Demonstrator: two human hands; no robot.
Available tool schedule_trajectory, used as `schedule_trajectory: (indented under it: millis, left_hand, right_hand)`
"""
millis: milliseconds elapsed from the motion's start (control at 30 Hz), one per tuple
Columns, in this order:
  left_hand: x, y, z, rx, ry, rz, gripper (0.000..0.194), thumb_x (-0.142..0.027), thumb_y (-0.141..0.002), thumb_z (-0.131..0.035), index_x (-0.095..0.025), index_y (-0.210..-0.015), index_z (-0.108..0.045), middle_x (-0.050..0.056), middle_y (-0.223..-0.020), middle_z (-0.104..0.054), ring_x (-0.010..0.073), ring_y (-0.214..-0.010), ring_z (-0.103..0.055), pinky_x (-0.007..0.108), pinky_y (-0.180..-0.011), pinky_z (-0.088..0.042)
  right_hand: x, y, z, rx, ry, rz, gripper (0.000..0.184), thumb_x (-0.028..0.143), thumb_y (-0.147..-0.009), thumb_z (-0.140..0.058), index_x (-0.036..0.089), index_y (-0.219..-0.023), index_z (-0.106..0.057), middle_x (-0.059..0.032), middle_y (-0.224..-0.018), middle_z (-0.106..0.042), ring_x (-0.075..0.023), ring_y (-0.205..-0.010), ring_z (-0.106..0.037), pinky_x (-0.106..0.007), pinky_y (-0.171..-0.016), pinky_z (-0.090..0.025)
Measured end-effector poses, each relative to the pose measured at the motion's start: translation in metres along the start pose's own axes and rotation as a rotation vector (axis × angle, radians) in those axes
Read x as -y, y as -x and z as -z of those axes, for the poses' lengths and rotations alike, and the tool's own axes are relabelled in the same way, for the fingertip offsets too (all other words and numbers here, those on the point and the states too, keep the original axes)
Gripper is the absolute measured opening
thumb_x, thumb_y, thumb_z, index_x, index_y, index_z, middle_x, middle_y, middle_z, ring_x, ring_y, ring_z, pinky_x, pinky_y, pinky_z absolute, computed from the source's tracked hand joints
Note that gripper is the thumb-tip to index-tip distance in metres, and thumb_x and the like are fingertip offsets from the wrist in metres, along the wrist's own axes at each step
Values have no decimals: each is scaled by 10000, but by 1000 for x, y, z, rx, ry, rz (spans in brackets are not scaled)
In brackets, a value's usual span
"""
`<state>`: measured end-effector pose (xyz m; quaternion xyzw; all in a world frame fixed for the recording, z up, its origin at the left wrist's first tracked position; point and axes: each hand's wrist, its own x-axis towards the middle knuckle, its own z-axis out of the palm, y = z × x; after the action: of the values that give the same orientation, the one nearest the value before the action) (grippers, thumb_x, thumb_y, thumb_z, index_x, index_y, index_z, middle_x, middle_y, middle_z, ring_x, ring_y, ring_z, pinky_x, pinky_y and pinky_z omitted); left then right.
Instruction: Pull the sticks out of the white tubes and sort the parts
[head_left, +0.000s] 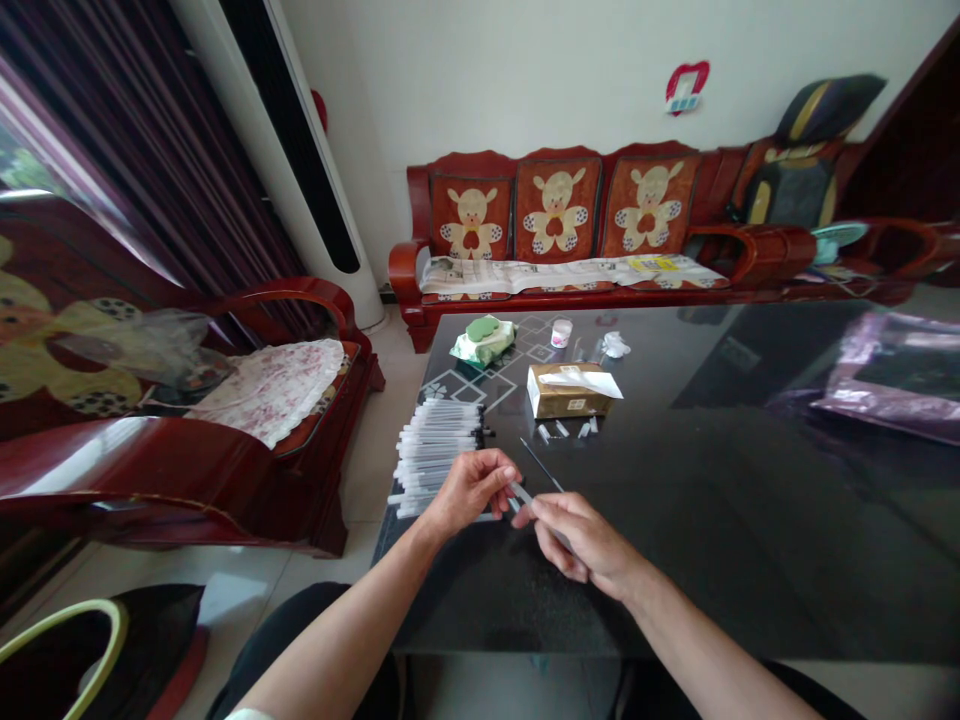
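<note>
Between my two hands, above the near part of the black table, is a slim translucent pen point(519, 491). My left hand point(477, 487) pinches its far end between thumb and fingertips. The nearer part of the pen lies in my right hand point(583, 540), whose fingers are wrapped round it and partly hide it. A stack of clear pens point(435, 452) with black tips lies side by side just left of my left hand. Beyond my right hand a thin dark rod point(541, 463), like a pen refill, rests on the table. Several small clear caps point(562, 429) lie farther off.
A gold tissue box point(570, 392) stands behind the caps. Farther back are a green wipes pack point(484, 341), a small white-pink tub point(561, 333) and crumpled tissue point(615, 345). A purple plastic package point(892, 375) lies at the right. Wooden seats point(367, 375) flank the black table point(720, 500).
</note>
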<state>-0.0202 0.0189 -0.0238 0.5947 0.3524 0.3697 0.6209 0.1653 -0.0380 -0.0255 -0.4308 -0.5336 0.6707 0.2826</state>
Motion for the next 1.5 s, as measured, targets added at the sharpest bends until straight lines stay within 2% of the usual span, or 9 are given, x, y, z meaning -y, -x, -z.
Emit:
schedule_trajectory:
  millis: [200, 433, 600, 833, 933, 1100, 1233, 1367, 1500]
  left_hand:
    - [0, -3, -7, -131, 25, 66, 357, -474, -754, -626, -117, -746, -628, -18, -504, -543, 64, -347, -465, 160, -314, -365]
    - [4, -5, -6, -228, 24, 143, 317, -427, -729, -643, -112, -693, -621, -20, -474, -532, 57, -324, -436, 152, -285, -342]
    - [2, -4, -2, -195, -1, 111, 339, -448, -748, -631, -111, -719, -621, -15, -487, -535, 63, -333, -451, 156, -293, -347]
    - [-1, -1, -4, 22, -7, -28, 342, -459, -803, -589, -120, -828, -622, 11, -607, -586, 77, -431, -535, 176, -394, -437]
    - [0, -2, -6, -22, -2, 3, 351, -467, -799, -587, -117, -807, -617, -4, -571, -565, 68, -391, -501, 165, -355, -406]
    - [1, -4, -9, -163, -20, 72, 340, -445, -778, -601, -107, -745, -616, -24, -497, -528, 59, -333, -443, 154, -296, -355]
    - [4, -5, -8, -209, -21, 117, 316, -420, -768, -608, -107, -723, -615, -27, -483, -522, 59, -330, -438, 151, -290, -347]
    - [6, -6, -4, -229, -49, 105, 327, -432, -778, -598, -108, -733, -612, -25, -490, -526, 58, -325, -438, 147, -282, -335]
    - [2, -3, -1, -61, -65, -2, 354, -462, -803, -576, -110, -793, -618, -7, -548, -562, 67, -371, -498, 156, -334, -384]
  right_hand:
    - [8, -1, 0, -273, 595, 267, 402, 427, -921, -350, 171, -676, -540, 20, -510, -481, -86, -473, -433, -213, -505, -292]
    - [3, -7, -5, -395, 1324, 330, 354, 323, -957, -292, 167, -817, -577, -82, -601, -647, -136, -492, -551, -265, -523, -211]
    - [8, -6, -8, -393, 1028, 276, 388, 389, -938, -324, 162, -750, -577, -61, -582, -615, -125, -513, -543, -237, -512, -268]
    - [4, 3, -1, 44, -29, -36, 516, 586, -878, -304, 144, -926, -567, 90, -404, -389, -49, -272, -203, -186, -315, -181]
    - [7, 3, -1, -60, 103, 53, 454, 540, -895, -323, 163, -760, -538, 104, -400, -288, -46, -312, -187, -187, -355, -197]
    - [12, -1, -5, -398, 1039, 294, 401, 388, -948, -310, 165, -712, -547, -28, -576, -591, -116, -531, -536, -239, -537, -281]
    - [8, -4, -9, -423, 1411, 286, 388, 327, -969, -253, 163, -821, -572, -78, -614, -657, -154, -521, -588, -267, -521, -233]
    - [5, -6, -13, -474, 1265, 261, 399, 359, -961, -268, 161, -804, -577, -83, -628, -654, -159, -555, -600, -252, -525, -266]
    - [4, -3, -11, -228, 555, 99, 497, 502, -933, -231, 156, -849, -577, -23, -556, -590, -106, -422, -500, -210, -441, -305]
